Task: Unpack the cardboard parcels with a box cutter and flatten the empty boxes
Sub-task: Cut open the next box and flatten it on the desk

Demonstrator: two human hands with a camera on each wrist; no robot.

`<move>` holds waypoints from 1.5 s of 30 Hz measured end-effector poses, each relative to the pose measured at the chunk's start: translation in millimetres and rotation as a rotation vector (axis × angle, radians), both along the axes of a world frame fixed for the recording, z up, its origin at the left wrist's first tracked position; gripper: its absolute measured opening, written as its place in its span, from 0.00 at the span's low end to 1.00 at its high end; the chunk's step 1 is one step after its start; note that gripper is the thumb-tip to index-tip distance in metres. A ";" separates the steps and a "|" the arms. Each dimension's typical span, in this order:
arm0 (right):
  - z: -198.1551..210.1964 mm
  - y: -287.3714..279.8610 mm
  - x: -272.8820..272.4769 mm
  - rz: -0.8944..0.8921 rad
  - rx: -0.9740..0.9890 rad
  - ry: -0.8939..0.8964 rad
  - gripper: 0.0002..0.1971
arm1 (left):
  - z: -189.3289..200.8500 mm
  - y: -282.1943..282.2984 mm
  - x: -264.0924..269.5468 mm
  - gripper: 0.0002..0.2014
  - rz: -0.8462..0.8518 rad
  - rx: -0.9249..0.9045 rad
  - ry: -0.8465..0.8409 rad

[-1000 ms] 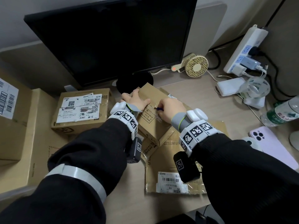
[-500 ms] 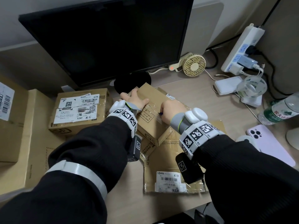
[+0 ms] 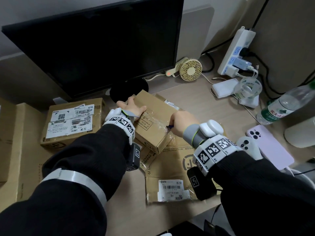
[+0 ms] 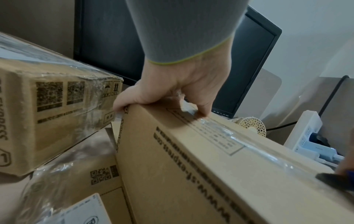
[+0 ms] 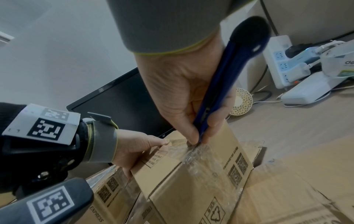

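Cardboard, taped along its top seam, makes up the small box (image 3: 153, 120) lying near the desk's (image 3: 196, 97) middle, just in front of the monitor (image 3: 95, 48), partly on a flattened box (image 3: 172, 169). The left hand (image 3: 131, 108) grips its far-left corner, fingers curled over the edge. The right hand (image 3: 180, 121) clasps a blue box cutter (image 5: 226, 84), its tip at the clear tape near the box's near-right end. A labelled parcel (image 3: 71, 121) sits toward the left edge.

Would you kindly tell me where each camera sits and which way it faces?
Head: worn high, looking down at the desk; both sleeves and hands show.
Left wrist: looks along the left hand gripping the box.
Right wrist: looks along the right hand holding the box cutter on the tape seam.
All three views share the box.
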State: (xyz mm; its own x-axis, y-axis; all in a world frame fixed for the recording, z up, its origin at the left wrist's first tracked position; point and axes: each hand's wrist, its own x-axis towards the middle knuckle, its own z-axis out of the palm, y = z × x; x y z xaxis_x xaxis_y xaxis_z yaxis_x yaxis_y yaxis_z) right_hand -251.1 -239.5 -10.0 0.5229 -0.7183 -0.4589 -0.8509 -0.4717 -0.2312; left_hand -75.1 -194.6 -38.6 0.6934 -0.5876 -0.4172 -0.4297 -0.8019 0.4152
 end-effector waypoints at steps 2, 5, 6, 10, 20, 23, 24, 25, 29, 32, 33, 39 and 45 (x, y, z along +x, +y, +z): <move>1.4 0.0 -2.6 0.007 0.005 0.016 0.07 | 0.8 0.0 -1.1 0.37 -0.007 -0.001 -0.005; 7.8 0.0 -4.9 0.036 -0.002 0.040 0.09 | -2.6 -0.1 1.5 0.38 -0.006 -0.002 0.001; 12.2 -0.6 -6.2 0.052 -0.013 0.053 0.09 | -2.7 0.0 1.8 0.38 -0.006 -0.003 0.002; 30.3 -7.6 -12.3 0.036 -0.034 0.088 0.05 | -1.8 1.1 1.8 0.37 0.001 -0.017 -0.002; 2.1 -2.2 -0.9 0.025 -0.056 -0.042 0.08 | 4.3 14.5 7.6 0.33 0.037 -0.121 0.158; -1.8 -5.3 -2.4 0.064 -0.041 0.021 0.09 | 8.0 20.2 13.0 0.31 0.055 -0.306 0.237; -3.6 -6.3 -3.5 0.066 -0.042 0.030 0.10 | 11.5 23.3 15.3 0.32 0.070 -0.384 0.274; -5.3 -6.7 -3.3 0.066 -0.050 0.029 0.09 | 14.4 27.5 18.8 0.32 0.085 -0.444 0.306; -9.8 -1.0 4.6 0.047 -0.082 0.009 0.17 | 20.9 50.4 31.2 0.39 0.129 -0.516 0.397; -8.2 8.6 15.2 0.033 -0.100 0.015 0.24 | 24.5 66.5 31.4 0.49 0.195 -0.500 0.376; -6.8 11.3 18.9 0.032 -0.100 0.028 0.24 | 24.7 72.7 31.6 0.52 0.217 -0.484 0.373; 16.0 2.2 28.5 -0.050 -0.198 -0.086 0.14 | 30.8 98.9 32.6 0.41 0.189 -0.378 0.338; 59.1 -23.5 18.7 -0.193 -0.218 -0.293 0.10 | 50.6 110.4 56.3 0.27 0.054 -0.376 0.223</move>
State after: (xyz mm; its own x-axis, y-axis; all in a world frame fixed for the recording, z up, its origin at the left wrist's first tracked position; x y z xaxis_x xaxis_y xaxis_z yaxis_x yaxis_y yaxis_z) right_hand -232.4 -263.0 49.1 0.4553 -0.8797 -0.1373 -0.8416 -0.3749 -0.3888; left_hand -18.8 -84.2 12.1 0.6444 -0.6925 -0.3242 -0.2579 -0.5960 0.7604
